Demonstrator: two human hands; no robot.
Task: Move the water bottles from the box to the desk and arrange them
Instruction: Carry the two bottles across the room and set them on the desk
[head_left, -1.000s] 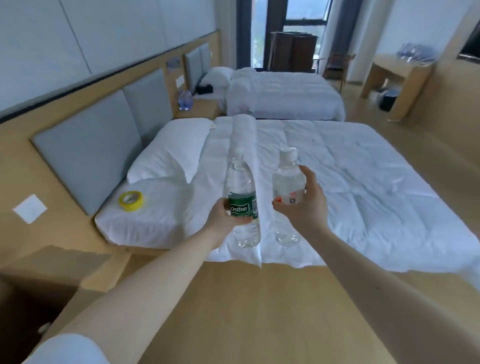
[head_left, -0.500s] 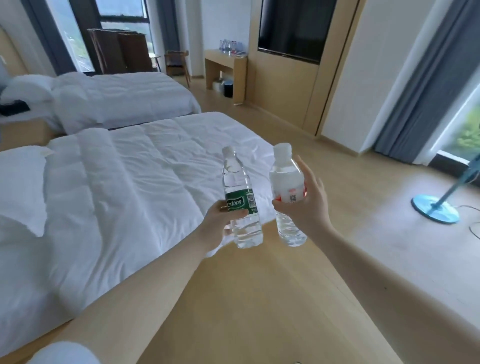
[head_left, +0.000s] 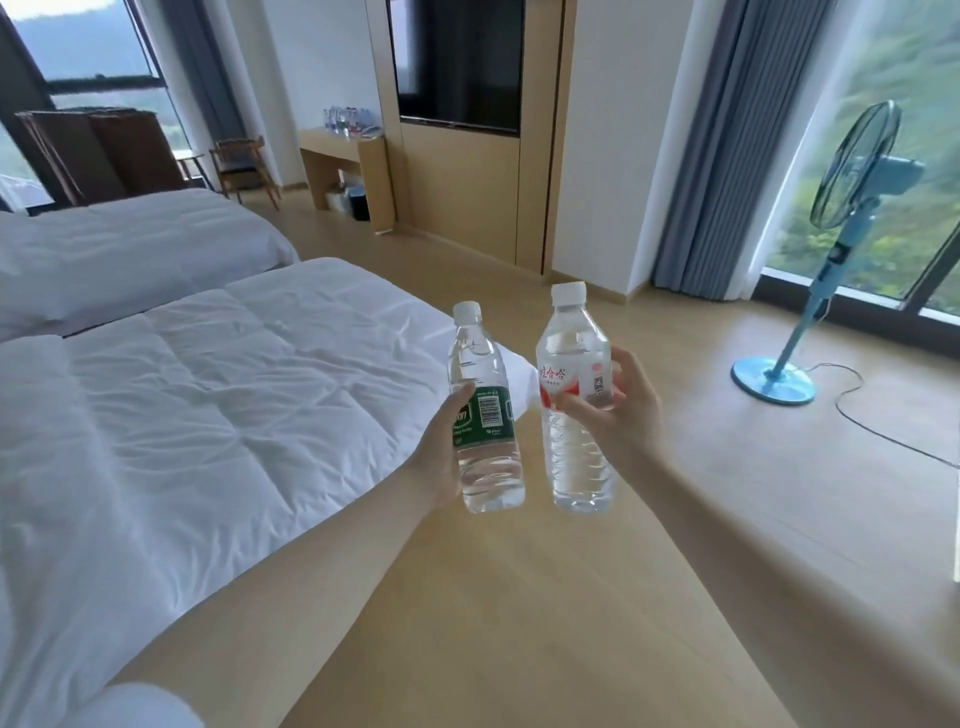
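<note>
Left hand grasps the green-label bottle, right hand the red-label bottle, both upright. I'd carry them steadily to the far desk.

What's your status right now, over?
Left hand grips green-label bottle. Right hand grips red-label bottle. Desk across the room, bed alongside on left.

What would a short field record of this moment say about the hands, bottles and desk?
left hand: grips green-label bottle, roughly upright
right hand: grips red-label bottle, roughly upright
bottles: side by side, apart, above the floor
desk: at far wall, other bottles on it
stage: carrying, neither bottle set down yet
nearby: bed left, fan right
</note>
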